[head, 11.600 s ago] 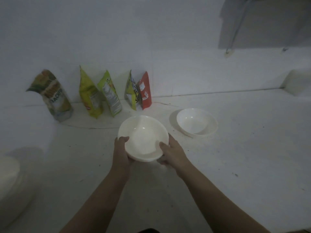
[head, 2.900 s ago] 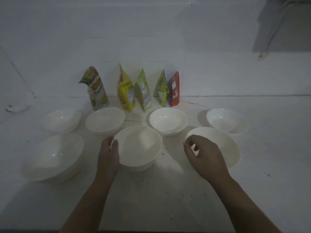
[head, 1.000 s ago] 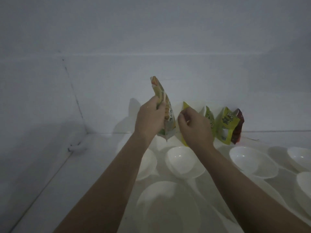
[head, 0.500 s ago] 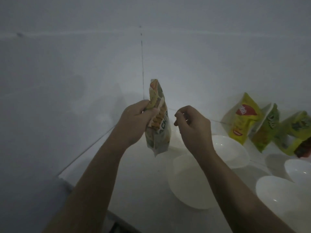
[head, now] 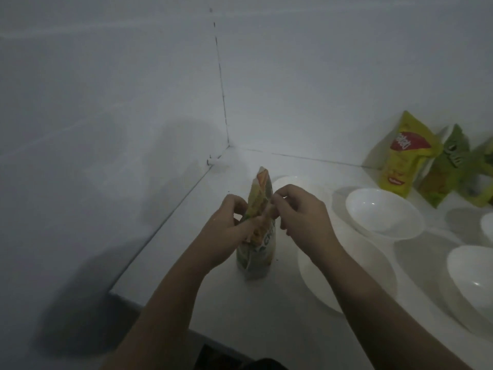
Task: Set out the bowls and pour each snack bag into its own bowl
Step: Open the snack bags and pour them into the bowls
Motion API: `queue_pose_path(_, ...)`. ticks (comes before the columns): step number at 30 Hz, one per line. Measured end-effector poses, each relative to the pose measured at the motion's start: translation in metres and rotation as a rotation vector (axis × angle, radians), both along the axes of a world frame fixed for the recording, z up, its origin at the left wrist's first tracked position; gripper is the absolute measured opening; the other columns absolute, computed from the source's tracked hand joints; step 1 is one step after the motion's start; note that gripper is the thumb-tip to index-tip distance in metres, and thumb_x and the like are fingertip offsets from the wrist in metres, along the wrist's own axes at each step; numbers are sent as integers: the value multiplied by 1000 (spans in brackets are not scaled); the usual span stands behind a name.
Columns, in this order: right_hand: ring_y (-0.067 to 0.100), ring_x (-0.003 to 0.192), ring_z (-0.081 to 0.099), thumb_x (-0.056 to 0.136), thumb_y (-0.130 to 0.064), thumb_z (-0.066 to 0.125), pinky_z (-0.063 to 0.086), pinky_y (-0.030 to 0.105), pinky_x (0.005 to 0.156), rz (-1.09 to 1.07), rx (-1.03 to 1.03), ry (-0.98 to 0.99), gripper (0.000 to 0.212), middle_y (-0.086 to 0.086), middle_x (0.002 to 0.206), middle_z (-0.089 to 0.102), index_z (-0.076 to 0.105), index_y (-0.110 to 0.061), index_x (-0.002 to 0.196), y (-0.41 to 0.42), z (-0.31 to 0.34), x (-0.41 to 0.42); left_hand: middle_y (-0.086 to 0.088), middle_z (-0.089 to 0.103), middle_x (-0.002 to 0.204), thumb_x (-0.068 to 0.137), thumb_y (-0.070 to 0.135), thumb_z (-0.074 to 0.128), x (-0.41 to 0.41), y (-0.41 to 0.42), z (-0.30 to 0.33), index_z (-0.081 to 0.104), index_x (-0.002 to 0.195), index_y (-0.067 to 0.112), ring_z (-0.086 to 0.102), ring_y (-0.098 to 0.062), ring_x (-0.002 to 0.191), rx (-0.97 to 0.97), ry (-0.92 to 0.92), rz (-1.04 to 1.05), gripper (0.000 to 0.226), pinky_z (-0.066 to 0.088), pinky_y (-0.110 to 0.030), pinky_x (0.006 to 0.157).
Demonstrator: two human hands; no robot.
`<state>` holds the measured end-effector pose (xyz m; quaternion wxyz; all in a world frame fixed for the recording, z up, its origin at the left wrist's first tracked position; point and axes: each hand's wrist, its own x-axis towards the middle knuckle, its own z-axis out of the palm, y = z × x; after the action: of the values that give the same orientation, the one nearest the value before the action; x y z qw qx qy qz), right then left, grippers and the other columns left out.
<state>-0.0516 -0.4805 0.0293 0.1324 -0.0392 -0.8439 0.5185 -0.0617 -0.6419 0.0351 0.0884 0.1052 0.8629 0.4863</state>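
A green and orange snack bag [head: 257, 247] is held upright over the white counter near the left corner. My left hand [head: 225, 231] grips its upper part from the left. My right hand [head: 301, 217] pinches the bag's top edge from the right. Several white bowls stand on the counter to the right: a large one [head: 354, 279] partly hidden under my right forearm, one [head: 384, 213] behind it, one [head: 472, 279] at the right edge. A yellow snack bag [head: 402, 164] and green bags [head: 448, 166] lean against the back wall.
White walls meet in a corner [head: 226, 145] just behind the bag. The counter's near edge [head: 149, 305] drops off into a dark area at the lower left. Another bowl's rim [head: 286, 178] shows behind my right hand.
The bag has come down lower, close over the counter, and my right hand has closed in and taken hold of its top. The view has tilted down and left.
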Motion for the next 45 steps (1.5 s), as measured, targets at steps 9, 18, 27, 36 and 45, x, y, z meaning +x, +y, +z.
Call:
queue_pose_path(9, 11, 58, 64, 101, -29, 48, 59, 33, 58, -132, -220, -137, 23, 3, 77, 69, 64, -18, 89, -34, -12, 14, -18, 69, 114, 98, 43, 41, -25, -14, -1, 67, 116, 7, 66, -35, 109, 481, -371, -101, 47, 49, -57, 98)
queue_pose_path(18, 17, 81, 65, 103, -42, 43, 59, 40, 76, -117, -343, -123, 30, -2, 82, 68, 62, -20, 95, -51, 2, 31, -21, 67, 101, 100, 30, 48, -28, -19, 7, 65, 107, 3, 65, -36, 99, 545, -384, -276, 33, 52, -47, 89)
queue_pose_path(27, 12, 79, 60, 103, -48, 41, 53, 27, 66, 8, -350, -171, 38, 11, 92, 65, 64, -17, 98, -63, 16, 30, 1, 51, 62, 97, 28, 52, -26, -24, 16, 54, 64, 21, 51, -16, 65, 372, -122, -279, 33, 44, -27, 61)
queue_pose_path(36, 33, 82, 63, 104, -39, 40, 59, 38, 70, -44, -59, -191, 41, 24, 100, 61, 56, -2, 101, -64, 25, 24, -8, 47, 67, 96, 24, 54, -21, -25, 8, 50, 71, 4, 48, -15, 65, 510, -121, -169, 32, 45, -30, 65)
queue_pose_path(45, 31, 63, 54, 91, -23, 51, 48, 44, 59, -272, 330, -92, 34, 24, 78, 65, 63, 6, 78, -51, 39, 31, -7, 42, 61, 93, 19, 51, -35, -42, 9, 48, 70, 0, 35, -11, 54, 322, 322, 70, 31, 30, -28, 52)
